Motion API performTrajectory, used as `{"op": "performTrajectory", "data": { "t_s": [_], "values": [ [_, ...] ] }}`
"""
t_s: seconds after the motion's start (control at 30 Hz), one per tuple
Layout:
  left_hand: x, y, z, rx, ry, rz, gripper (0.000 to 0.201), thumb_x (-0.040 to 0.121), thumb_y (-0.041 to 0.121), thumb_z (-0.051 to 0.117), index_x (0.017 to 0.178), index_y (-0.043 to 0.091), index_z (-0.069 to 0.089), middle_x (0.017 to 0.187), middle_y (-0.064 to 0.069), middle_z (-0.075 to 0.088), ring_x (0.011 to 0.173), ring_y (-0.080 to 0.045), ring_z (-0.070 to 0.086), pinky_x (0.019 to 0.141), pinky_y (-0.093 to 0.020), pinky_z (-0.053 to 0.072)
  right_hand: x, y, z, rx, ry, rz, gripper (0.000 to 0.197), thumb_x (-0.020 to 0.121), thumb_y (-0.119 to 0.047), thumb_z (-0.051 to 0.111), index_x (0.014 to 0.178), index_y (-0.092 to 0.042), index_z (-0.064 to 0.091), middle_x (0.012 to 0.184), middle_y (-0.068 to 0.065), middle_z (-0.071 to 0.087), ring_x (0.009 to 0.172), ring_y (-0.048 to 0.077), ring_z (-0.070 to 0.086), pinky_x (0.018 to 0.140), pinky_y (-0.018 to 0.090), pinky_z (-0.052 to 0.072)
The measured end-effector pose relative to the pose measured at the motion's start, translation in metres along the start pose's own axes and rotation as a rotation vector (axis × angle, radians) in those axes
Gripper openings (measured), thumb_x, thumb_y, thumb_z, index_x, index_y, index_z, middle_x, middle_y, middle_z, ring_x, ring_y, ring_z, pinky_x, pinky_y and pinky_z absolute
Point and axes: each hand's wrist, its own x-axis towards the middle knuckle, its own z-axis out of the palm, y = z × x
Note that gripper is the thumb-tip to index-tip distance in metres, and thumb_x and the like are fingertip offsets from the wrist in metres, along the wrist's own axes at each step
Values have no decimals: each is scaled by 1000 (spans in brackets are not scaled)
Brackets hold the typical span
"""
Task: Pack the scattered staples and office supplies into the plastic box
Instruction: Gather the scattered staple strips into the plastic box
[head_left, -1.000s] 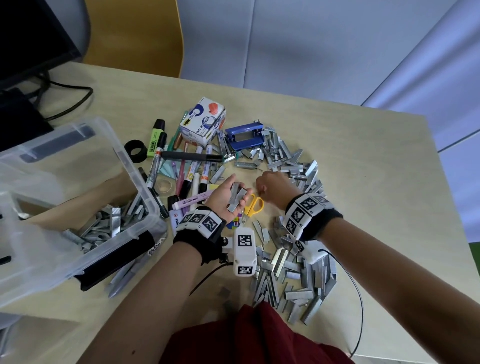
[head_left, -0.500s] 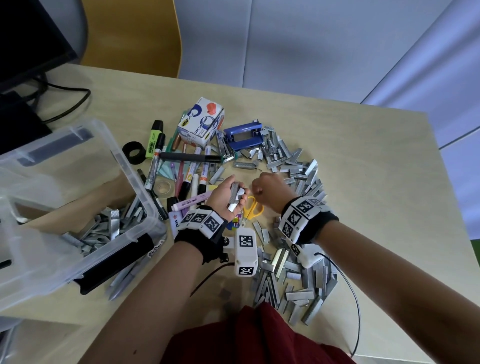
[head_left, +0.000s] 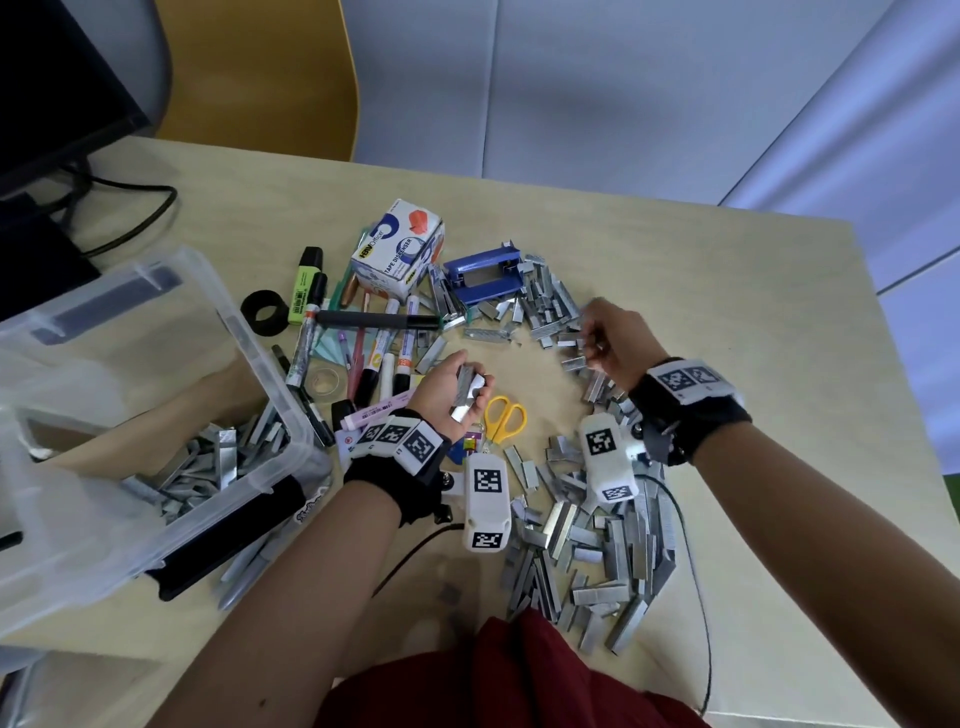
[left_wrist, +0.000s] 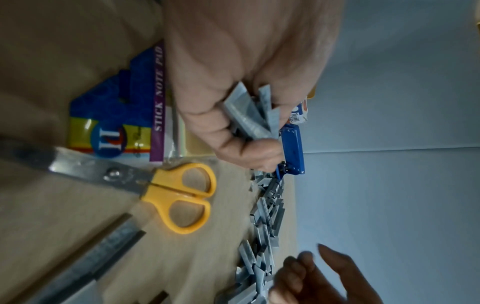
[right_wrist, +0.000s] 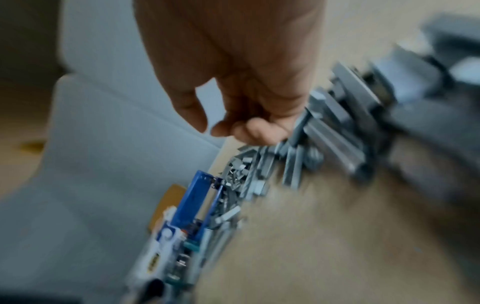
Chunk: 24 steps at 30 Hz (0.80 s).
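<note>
My left hand (head_left: 464, 388) hovers palm-up above the yellow scissors (head_left: 503, 418) and grips a few grey staple strips (left_wrist: 250, 115); the left wrist view shows its fingers (left_wrist: 254, 148) curled round them. My right hand (head_left: 592, 338) is over the scattered staples (head_left: 550, 312) at the far right of the ring. Its fingers are loosely curled, its thumb (right_wrist: 192, 115) stands apart, and nothing shows between them in the blurred right wrist view. The clear plastic box (head_left: 260, 358) sits at the left with staples (head_left: 208, 467) inside.
A big heap of staple strips (head_left: 597, 545) lies near the front edge. Markers (head_left: 384, 353), a green highlighter (head_left: 304, 286), a black tape roll (head_left: 265, 312), a tape dispenser carton (head_left: 400, 249), a blue stapler (head_left: 483, 273) and a sticky note pad (left_wrist: 116, 123) lie nearby.
My right hand has pulled away from my left hand and moved right and farther out, over the staples. My left hand has stayed in place with its strips.
</note>
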Motion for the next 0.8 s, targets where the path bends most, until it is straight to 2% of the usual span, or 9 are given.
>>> {"op": "performTrajectory", "data": {
  "t_s": [0.07,0.13,0.2,0.3,0.43,0.57,0.63,0.7,0.8],
  "values": [
    [0,0,2,0,-12,-12,44,101,33,30,66,10,44,43,-3,54,30,-8,46,32,-10,35,10,-1,-5,-623,90,-223,21,87,-20,52,75,-4,54,66,4,49,61,17,44,60,27,36],
    [0,0,4,11,-14,-20,44,101,33,29,66,10,43,42,-2,53,30,-7,45,31,-10,35,14,3,-6,-1123,68,-416,30,86,-30,56,101,-3,54,95,8,56,89,22,52,78,32,42],
    [0,0,5,25,-16,-26,44,101,33,29,67,10,43,41,-1,53,29,-7,45,31,-10,34,15,11,-10,-1458,-28,-504,55,83,-45,58,120,-7,43,120,11,49,111,27,47,93,40,41],
    [0,0,5,38,-32,-56,43,101,35,29,68,11,43,42,-2,54,28,-7,45,28,-10,31,17,17,-17,-1759,-65,-570,71,83,-59,50,131,-10,30,129,14,42,113,30,46,94,42,39],
    [1,-1,5,71,-80,-78,44,100,39,31,67,12,40,43,-1,53,25,-6,42,24,-10,22,17,22,-14,-1885,-83,-742,47,97,-45,32,126,-8,36,121,13,51,101,30,56,86,38,44],
    [-4,-3,13,177,-48,-20,37,96,36,44,68,13,42,44,-1,52,26,-5,41,27,-8,26,9,28,-7,-1929,-139,-780,38,100,-35,29,120,-4,40,112,11,57,95,28,61,83,37,49],
    [-4,-3,17,312,21,34,28,93,31,54,73,12,46,51,-3,51,27,-4,40,29,-9,27,6,30,-4,-1956,-144,-784,38,101,-32,25,121,-3,39,110,11,58,93,27,62,75,36,49],
    [-6,2,22,503,49,110,23,89,32,59,80,13,50,61,-3,48,29,-3,36,30,-10,25,4,29,-3,-1929,-157,-755,34,100,-28,29,120,-2,39,108,11,57,92,28,62,69,34,47],
    [-7,15,34,842,51,260,36,86,41,61,66,17,43,57,1,41,39,-9,31,36,-16,27,3,29,-1,-1683,-135,-679,19,96,-20,36,105,-4,43,89,10,57,78,28,60,69,36,50]
  ]
}}
